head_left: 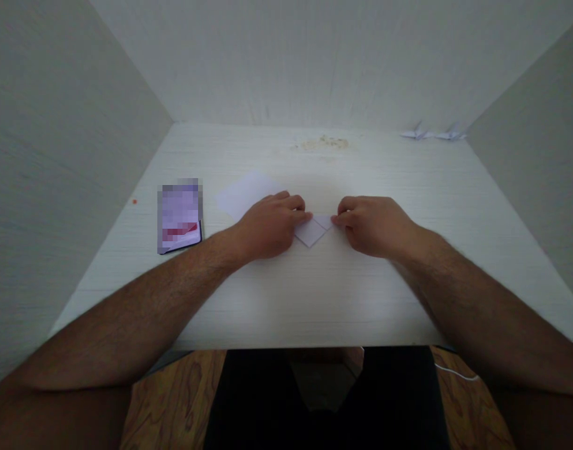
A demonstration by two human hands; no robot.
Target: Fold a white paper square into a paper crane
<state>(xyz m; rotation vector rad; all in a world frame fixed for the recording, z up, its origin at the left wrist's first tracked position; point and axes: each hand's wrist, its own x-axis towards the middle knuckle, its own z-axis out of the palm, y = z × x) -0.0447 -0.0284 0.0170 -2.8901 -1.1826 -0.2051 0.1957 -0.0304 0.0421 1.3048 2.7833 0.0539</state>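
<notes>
A small piece of folded white paper (311, 233) lies flat on the table between my hands, one corner pointing towards me and a crease line running across it. My left hand (274, 225) is closed, its thumb and forefinger pressing on the paper's left part. At the right corner, the thumb and curled forefinger of my right hand (373, 222) pinch the edge. Behind my left hand lies a flat sheet of white paper (249, 190), partly covered by that hand.
A phone (180, 215) with a lit screen lies at the left. Folded paper cranes (433, 134) stand at the back right against the wall. Brownish marks (326, 143) show at the back of the white table (305, 300). Panels enclose three sides.
</notes>
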